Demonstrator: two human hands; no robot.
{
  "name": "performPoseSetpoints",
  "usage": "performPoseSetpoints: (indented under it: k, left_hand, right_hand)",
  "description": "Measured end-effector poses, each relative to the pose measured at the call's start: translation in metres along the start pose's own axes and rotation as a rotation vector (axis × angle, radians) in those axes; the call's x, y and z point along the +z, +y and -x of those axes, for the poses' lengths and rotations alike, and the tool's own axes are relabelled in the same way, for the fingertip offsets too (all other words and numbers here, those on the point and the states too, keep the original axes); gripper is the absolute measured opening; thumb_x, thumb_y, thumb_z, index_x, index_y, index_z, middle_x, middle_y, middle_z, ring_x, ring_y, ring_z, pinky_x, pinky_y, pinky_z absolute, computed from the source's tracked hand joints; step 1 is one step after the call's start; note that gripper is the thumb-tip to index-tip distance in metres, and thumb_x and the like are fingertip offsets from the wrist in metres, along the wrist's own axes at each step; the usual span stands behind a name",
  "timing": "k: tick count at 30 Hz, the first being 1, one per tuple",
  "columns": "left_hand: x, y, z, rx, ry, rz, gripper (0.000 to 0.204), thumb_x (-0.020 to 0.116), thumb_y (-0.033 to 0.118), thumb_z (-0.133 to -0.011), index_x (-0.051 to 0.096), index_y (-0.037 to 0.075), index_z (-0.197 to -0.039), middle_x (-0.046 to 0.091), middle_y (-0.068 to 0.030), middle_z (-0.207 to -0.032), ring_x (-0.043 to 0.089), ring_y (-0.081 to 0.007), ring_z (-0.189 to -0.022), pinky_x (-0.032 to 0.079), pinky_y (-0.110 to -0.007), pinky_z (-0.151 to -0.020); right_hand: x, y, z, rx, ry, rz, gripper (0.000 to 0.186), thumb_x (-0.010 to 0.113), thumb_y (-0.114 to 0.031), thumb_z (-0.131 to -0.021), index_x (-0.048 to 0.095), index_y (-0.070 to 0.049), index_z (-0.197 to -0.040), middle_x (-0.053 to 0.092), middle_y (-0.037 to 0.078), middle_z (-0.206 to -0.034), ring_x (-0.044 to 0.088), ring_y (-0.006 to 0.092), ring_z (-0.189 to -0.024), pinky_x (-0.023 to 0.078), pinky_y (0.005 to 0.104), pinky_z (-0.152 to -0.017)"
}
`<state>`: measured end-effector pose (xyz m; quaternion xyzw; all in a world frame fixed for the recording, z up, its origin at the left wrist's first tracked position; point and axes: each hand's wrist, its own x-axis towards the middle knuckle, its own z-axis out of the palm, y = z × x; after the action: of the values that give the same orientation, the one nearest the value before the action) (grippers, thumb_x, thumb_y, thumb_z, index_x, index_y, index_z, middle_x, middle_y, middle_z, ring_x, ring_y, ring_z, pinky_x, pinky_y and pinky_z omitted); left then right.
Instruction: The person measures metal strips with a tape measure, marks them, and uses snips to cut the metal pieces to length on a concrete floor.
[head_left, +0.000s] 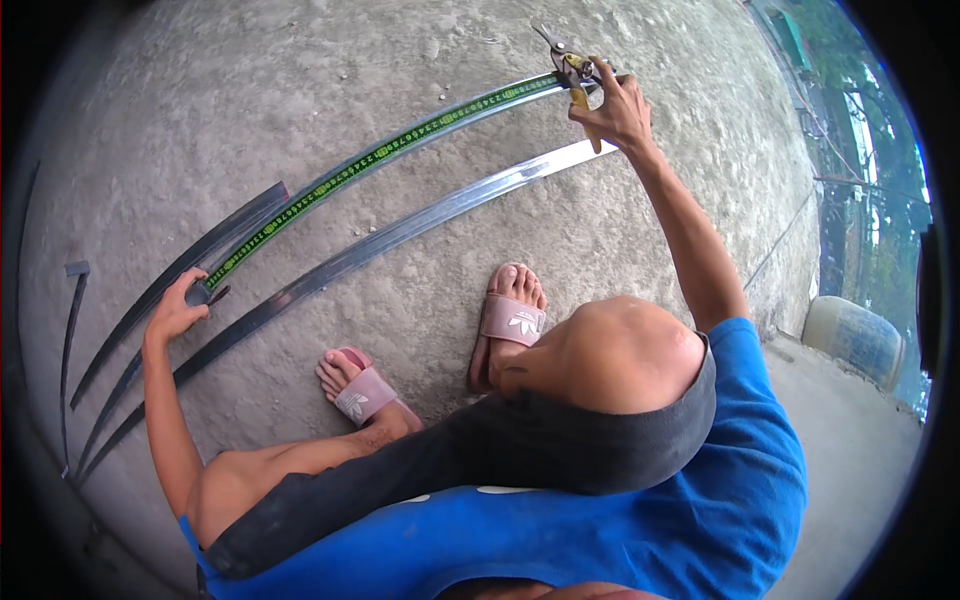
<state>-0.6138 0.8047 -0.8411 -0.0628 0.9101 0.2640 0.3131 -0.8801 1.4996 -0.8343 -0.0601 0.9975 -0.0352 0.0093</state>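
Note:
A green tape measure [383,152] is stretched along a metal strip [490,110] on the rough ground. At its near left end my left hand [178,310] is closed round the tape's case. My right hand [622,112] grips tin snips [578,72] with yellow handles at the far right end of the tape. The snips' jaws point up and to the left, past the strip's end. Just how the right fingers bear on the tape's end is hard to make out. A second shiny metal strip [440,207] lies nearer to me, roughly parallel.
A darker metal length [215,235] lies beyond the tape at the left. Farther left is a thin strip with a bent end [72,320]. My feet in pink slides [512,318] stand close to the nearer strip. At the right rests a bluish drum [852,342].

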Motion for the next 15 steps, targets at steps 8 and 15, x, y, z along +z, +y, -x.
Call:
performPoseSetpoints:
  k: [8,15]
  left_hand:
    - [0.003,0.0,-0.002,-0.006,0.001,0.009,0.063,0.073,0.012,-0.06,0.055,0.006,-0.121,0.062,-0.0143,-0.114,0.06,-0.0307,-0.11,0.046,-0.037,-0.094]
    - [0.012,-0.009,-0.005,-0.004,-0.008,0.007,0.062,0.072,0.013,-0.06,0.056,0.008,-0.12,0.061,-0.0143,-0.116,0.059,-0.0315,-0.112,0.046,-0.039,-0.095]
  right_hand:
    - [0.008,0.006,0.004,-0.032,0.046,0.006,0.097,0.076,-0.056,-0.067,0.036,-0.034,-0.153,0.053,0.024,-0.117,0.057,0.0404,-0.109,0.049,0.0521,-0.086]
    - [0.005,0.014,0.001,-0.032,0.066,0.062,0.105,0.075,-0.069,-0.065,0.033,-0.036,-0.154,0.046,0.032,-0.133,0.047,0.049,-0.126,0.039,0.0619,-0.096]
